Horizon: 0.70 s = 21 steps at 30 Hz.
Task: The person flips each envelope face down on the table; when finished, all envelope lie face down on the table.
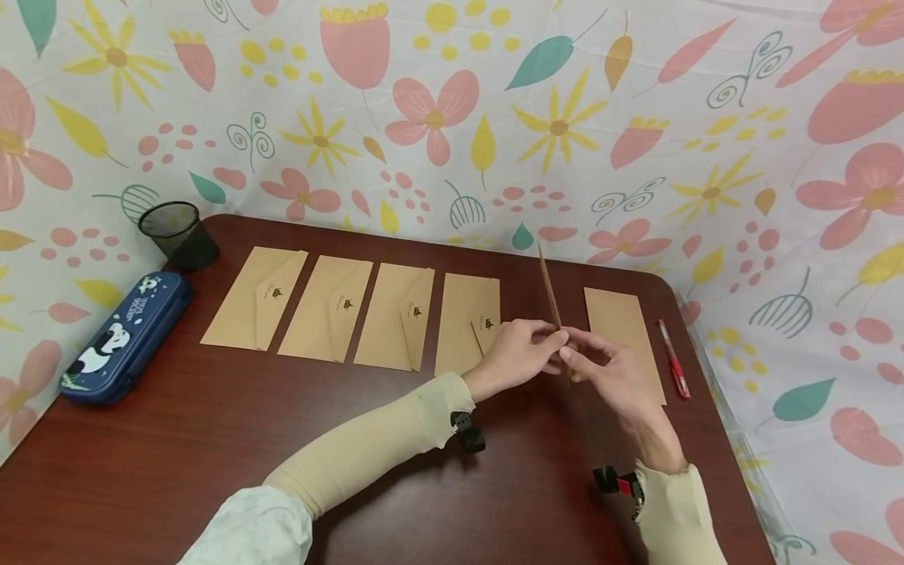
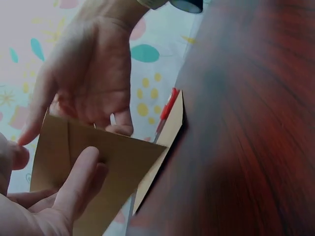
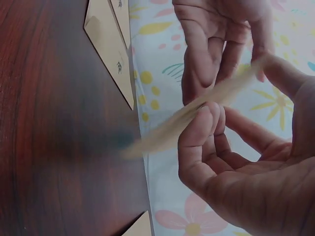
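Note:
A brown kraft paper envelope is held upright, seen almost edge-on in the head view, over the right half of the table. My left hand pinches it from the left side, and my right hand grips it from the right, the fingertips of both close together at its near end. In the left wrist view, the left fingers lie against the face of the envelope. The right wrist view has the right fingers curled at the lower side of the blurred envelope.
Several crown-marked envelopes lie in a row across the table's back. Another envelope lies at the right, beside a red pen. At the left stand a blue panda pencil case and a black mesh pen holder. A flowered cloth hangs behind.

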Tool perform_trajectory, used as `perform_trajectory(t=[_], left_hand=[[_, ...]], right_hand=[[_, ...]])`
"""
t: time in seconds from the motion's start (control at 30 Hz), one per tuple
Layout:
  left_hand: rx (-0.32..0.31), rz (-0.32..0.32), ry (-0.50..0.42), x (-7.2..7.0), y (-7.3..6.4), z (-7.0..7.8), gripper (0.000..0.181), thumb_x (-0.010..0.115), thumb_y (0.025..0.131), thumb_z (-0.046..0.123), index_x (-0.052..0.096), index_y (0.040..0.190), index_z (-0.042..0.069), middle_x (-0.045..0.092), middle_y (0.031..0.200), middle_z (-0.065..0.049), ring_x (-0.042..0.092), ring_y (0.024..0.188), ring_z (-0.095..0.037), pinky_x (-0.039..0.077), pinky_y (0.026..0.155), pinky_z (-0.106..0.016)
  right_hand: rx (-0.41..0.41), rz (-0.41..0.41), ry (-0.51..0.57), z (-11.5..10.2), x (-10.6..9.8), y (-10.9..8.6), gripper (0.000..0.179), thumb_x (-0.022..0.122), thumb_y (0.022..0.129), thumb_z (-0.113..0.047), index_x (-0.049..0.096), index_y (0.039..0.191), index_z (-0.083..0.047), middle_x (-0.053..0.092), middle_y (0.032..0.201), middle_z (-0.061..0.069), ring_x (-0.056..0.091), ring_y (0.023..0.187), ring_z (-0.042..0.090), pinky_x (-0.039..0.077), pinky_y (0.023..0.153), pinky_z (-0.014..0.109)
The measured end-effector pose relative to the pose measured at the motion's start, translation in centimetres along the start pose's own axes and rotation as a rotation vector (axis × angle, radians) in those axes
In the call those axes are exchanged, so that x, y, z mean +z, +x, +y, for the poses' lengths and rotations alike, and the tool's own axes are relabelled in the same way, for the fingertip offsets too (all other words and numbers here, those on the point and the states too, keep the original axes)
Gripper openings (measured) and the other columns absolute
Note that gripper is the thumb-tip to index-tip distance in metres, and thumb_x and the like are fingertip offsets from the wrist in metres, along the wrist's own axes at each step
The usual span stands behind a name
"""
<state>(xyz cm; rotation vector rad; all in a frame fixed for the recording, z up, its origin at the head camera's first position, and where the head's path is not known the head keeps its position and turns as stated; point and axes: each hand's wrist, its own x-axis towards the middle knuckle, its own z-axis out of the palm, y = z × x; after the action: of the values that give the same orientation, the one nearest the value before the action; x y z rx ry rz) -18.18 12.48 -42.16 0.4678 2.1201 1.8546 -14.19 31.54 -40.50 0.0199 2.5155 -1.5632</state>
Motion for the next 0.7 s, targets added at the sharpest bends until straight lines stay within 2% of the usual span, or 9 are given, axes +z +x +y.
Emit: perform_trajectory(t=[0.03,0.1,0.17,0.33,0.43,0.57,0.7], left_hand=[[0.000,0.003,0.006,0.0,0.0,0.0,0.038,0.065,0.110,0.028,0.073,0.133,-0.002,0.084,0.115,-0.017,0.085,0.082,-0.018,0.068,0.076,-0.031],[-0.013,0.015,0.019,0.0,-0.1,0.0,0.039,0.069,0.108,0.028,0.073,0.133,-0.001,0.085,0.112,-0.016,0.084,0.080,-0.018,0.067,0.075,-0.029],[-0.042,0.038,0.031,-0.1,-0.1,0.0,0.039,0.074,0.104,0.028,0.074,0.132,0.000,0.085,0.110,-0.014,0.084,0.080,-0.015,0.066,0.075,-0.028],[-0.127,0.071,-0.028,-0.4,-0.1,-0.1,0.040,0.079,0.097,0.017,0.072,0.133,0.000,0.082,0.115,-0.015,0.084,0.083,-0.020,0.067,0.078,-0.031],[-0.145,0.072,-0.085,-0.4,0.0,-0.3,0.040,0.076,0.097,0.009,0.070,0.135,-0.002,0.080,0.118,-0.018,0.084,0.082,-0.027,0.068,0.077,-0.034],[-0.174,0.109,-0.115,-0.4,0.2,-0.5,0.041,0.076,0.095,0.003,0.070,0.134,-0.002,0.079,0.111,-0.015,0.081,0.081,-0.021,0.068,0.073,-0.032],[-0.205,0.140,-0.141,-0.5,0.3,-0.9,0.043,0.074,0.093,-0.001,0.069,0.135,-0.002,0.079,0.107,-0.013,0.079,0.083,-0.018,0.068,0.074,-0.032]], right_hand=[[-0.013,-0.008,0.006,0.1,0.0,0.0,0.056,0.068,0.109,-0.029,0.056,0.158,-0.004,0.066,0.114,-0.013,0.065,0.097,0.002,0.060,0.083,0.025],[-0.025,-0.014,-0.007,0.2,0.1,0.1,0.055,0.068,0.109,-0.029,0.056,0.158,-0.007,0.065,0.112,-0.020,0.065,0.097,0.001,0.058,0.083,0.023],[-0.030,-0.016,-0.022,0.4,0.3,0.2,0.054,0.068,0.109,-0.028,0.056,0.159,-0.009,0.065,0.116,-0.019,0.064,0.098,0.003,0.058,0.082,0.024],[-0.031,0.008,-0.083,0.8,0.7,0.6,0.053,0.070,0.108,-0.028,0.059,0.158,-0.013,0.062,0.123,0.000,0.060,0.097,0.008,0.054,0.074,0.025],[-0.017,0.041,-0.132,0.9,0.8,0.8,0.057,0.072,0.107,-0.030,0.058,0.158,-0.010,0.062,0.126,0.009,0.058,0.099,0.010,0.051,0.071,0.022],[0.043,0.081,-0.194,1.2,0.8,1.1,0.066,0.073,0.106,-0.035,0.053,0.160,-0.003,0.061,0.133,0.018,0.057,0.107,0.018,0.049,0.073,0.018],[0.123,0.088,-0.242,1.7,0.6,1.5,0.078,0.071,0.106,-0.043,0.044,0.163,0.003,0.055,0.143,0.023,0.055,0.119,0.029,0.046,0.076,0.018]])
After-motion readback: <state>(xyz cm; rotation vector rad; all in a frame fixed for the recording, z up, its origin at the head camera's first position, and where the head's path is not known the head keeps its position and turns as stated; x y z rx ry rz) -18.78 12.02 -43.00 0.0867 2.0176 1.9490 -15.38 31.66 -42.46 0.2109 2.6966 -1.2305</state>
